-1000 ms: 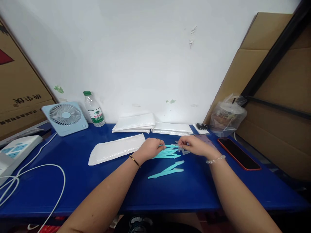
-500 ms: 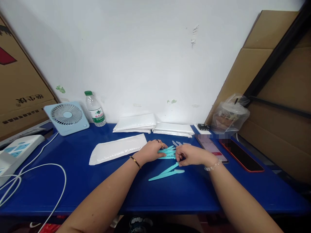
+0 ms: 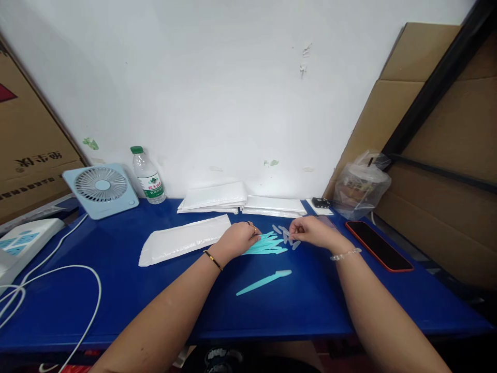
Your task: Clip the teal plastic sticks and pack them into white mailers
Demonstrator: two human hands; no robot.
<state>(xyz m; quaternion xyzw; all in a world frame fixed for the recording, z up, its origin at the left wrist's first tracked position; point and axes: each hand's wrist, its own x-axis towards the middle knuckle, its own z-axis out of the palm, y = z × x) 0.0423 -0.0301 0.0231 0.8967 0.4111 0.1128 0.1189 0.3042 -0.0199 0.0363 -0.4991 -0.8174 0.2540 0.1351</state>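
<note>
My left hand (image 3: 240, 239) has its thumb and fingers closed at the handle end of a fanned pile of teal eyebrow razors (image 3: 267, 246). How many of them it grips is hidden. Just right of the pile, my right hand (image 3: 312, 231) reaches in with fingertips pinched among several small clear plastic caps (image 3: 285, 234); whatever lies between those fingertips is too small to make out. One single teal eyebrow razor (image 3: 264, 283) lies by itself nearer to me. A white padded mailer (image 3: 182, 241) lies flat left of my left hand.
Stacked white mailers (image 3: 213, 197) rest against the wall. A blue fan (image 3: 101, 189) and a water bottle (image 3: 148, 176) stand at back left, with a white cable (image 3: 99, 290) in front. On the right are a red-edged phone (image 3: 378, 245) and a bagged cup (image 3: 363, 186).
My right hand has moved away from the pile, right and slightly back, to the clear caps. Of the two razors lying in front, one is now left there. My left hand stays at the pile.
</note>
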